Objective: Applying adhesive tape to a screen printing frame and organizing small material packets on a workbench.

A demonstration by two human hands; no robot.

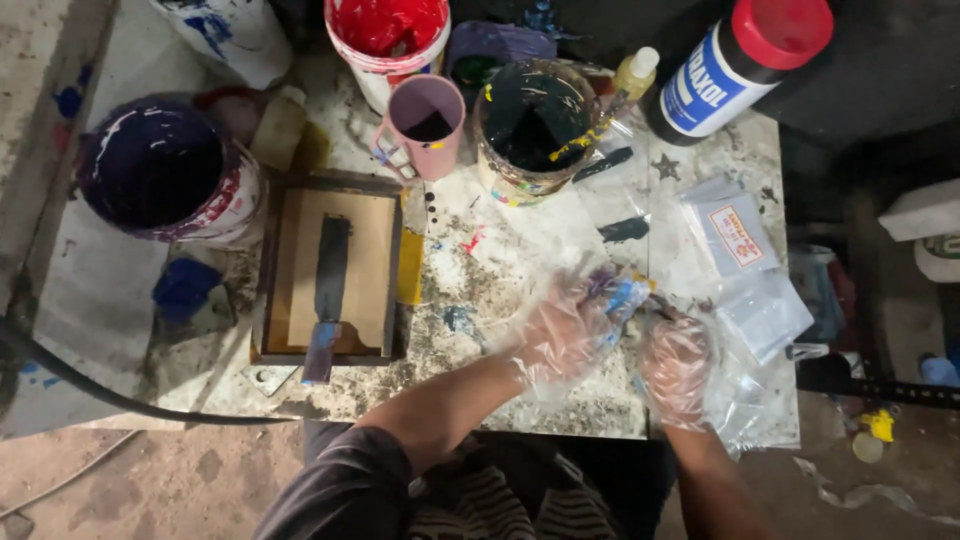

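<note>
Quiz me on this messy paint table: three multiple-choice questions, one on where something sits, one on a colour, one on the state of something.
1. Where does the scraper lie?
A. on the wooden frame
B. inside the pink cup
C. on the floor

2. What colour is the cap of the big bottle?
A. green
B. red
C. white

3. What covers the left hand and right hand?
A. nothing
B. thick black rubber gloves
C. thin clear plastic gloves

Answers:
1. A: the scraper rests flat on the wooden frame.
2. B: the bottle's cap is plainly red.
3. C: see-through plastic wraps both hands, smeared with paint.
</note>
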